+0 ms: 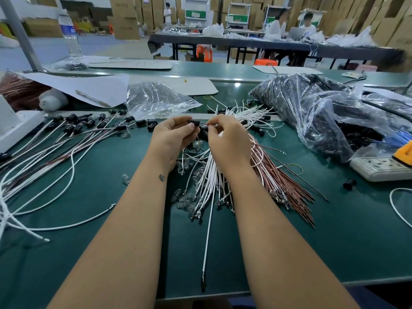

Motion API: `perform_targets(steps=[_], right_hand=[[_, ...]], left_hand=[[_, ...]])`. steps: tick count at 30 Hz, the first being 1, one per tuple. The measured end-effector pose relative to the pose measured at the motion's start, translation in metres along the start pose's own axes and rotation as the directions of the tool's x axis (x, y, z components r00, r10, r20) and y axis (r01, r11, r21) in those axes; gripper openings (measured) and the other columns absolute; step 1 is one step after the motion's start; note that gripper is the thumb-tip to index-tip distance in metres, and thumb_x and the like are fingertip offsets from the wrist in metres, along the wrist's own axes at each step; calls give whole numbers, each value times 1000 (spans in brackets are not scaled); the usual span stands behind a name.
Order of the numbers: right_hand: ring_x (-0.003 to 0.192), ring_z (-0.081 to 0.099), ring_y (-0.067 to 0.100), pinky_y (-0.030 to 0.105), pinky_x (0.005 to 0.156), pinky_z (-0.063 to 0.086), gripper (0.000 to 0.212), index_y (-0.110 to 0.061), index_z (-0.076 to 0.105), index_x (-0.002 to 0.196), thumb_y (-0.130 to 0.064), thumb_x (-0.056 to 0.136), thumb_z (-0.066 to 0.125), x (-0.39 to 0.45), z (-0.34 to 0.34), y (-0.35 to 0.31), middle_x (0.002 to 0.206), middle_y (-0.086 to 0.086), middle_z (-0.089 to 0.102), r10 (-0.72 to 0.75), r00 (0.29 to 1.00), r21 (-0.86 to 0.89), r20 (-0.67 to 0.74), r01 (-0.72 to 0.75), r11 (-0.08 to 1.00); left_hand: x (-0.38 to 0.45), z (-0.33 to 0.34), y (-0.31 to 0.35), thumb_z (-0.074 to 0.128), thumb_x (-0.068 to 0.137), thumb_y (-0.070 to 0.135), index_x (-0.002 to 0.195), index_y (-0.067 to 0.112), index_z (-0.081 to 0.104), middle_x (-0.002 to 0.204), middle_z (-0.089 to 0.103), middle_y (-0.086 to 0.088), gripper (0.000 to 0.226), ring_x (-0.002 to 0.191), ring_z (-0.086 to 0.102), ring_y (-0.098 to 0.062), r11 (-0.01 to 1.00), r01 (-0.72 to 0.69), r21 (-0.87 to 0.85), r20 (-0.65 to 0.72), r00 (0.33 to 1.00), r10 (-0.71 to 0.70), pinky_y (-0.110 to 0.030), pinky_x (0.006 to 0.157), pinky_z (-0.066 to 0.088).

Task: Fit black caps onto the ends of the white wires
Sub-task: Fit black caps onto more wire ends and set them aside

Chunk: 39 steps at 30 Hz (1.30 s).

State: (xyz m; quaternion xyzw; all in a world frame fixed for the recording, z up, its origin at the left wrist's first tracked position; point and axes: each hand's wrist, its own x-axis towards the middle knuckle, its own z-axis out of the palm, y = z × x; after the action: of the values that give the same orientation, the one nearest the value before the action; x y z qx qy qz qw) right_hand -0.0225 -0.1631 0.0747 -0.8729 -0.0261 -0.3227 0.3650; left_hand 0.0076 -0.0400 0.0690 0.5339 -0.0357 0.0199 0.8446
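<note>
- Desk (334, 241): green mat surface, front edge runs along the bottom of the view. Widest bare ground lies at near right, below the power strip, and at near left between the forearms and the long white leads.
- Large clear bag of black parts (323, 114): fills the far right, slumped, its near edge coming close to the power strip.
- Smaller clear bag (156, 99): far centre-left, crumpled, lying just behind the hands.
- Finished leads (73, 134): fanned across the left, black caps at their far ends, tails running off the left edge.
- White wires (208, 175): loose bundle in the centre, passing under the right hand and fanning toward the far side; one strand (207, 237) lies straight toward the front edge.
- Brown wires (283, 186): bundle touching the white one on its right, ends splayed toward near right.
- Power strip (383, 168): right edge, well apart from the hands.
- Left hand (174, 137): raised over the centre, thumb and fingertips pinching a black cap (193, 122).
- Right hand (227, 139): just beside the left, fingertips closed on a thin wire end (210, 124) aimed at the cap. Which colour of wire it is, cannot tell. Whether the end touches the cap, cannot tell.
- Glass bulbs (185, 199): small clear cluster between the forearms, beside the white bundle.
- Stray black cap (349, 184): alone on bare mat at near right, below the power strip.
</note>
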Motion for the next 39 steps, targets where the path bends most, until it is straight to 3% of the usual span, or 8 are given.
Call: perform_targets(steps=[2,16,22,26,29,34,39], right_hand=[[89,58,18,31,76,46,15,-15,69,96,-14,93,55,1,-1,2,95,0,65,38,999,3,-3,-38,999],[85,56,16,27,70,40,12,-15,67,94,-15,92,55,0,0,3,91,-1,65,5,1000,-21,9,-5,1000],[85,56,16,24,72,38,14,-11,69,95,-12,92,56,0,1,3,93,2,64,-13,1000,-11,13,13,1000],[101,60,20,16,83,38,29,-5,66,115,1,93,48,-1,-1,0,109,9,68,-24,1000,38,14,23,999],[102,61,21,22,86,43,35,-8,63,122,1,93,48,-2,-1,-1,111,9,69,-37,998,49,52,34,998],[98,60,23,22,82,41,28,-4,67,113,1,93,47,-1,-1,1,107,12,69,-56,997,18,58,55,998],[92,58,21,16,78,36,23,-1,69,104,0,89,52,-1,0,0,101,12,66,-72,995,17,71,71,997]], left_hand=[[-1,0,0,57,89,-9,92,5,62,83,68,-9,15,71,70,-13,1000,7,-2,19,1000,-7,-18,67,55],[-2,1,0,58,89,-8,95,5,64,81,71,-7,15,74,71,-14,1000,7,-18,69,998,-5,-20,69,55],[-3,2,-1,61,86,-8,91,7,65,79,66,-5,16,74,66,-14,993,-3,116,82,997,-7,-20,73,56],[-3,0,0,64,84,-7,89,9,67,80,64,-4,17,76,63,-14,976,-42,213,71,997,28,-23,78,56],[-4,-1,0,67,82,-6,89,11,68,77,67,-2,18,72,65,-11,953,-64,298,97,995,37,-21,75,55],[-3,1,-1,61,87,-5,85,10,70,76,68,-6,17,72,65,-14,963,-41,267,65,998,25,-20,71,54],[-4,2,-3,59,91,-1,83,9,70,76,69,-8,17,70,67,-14,946,-113,304,38,994,106,-21,71,56]])
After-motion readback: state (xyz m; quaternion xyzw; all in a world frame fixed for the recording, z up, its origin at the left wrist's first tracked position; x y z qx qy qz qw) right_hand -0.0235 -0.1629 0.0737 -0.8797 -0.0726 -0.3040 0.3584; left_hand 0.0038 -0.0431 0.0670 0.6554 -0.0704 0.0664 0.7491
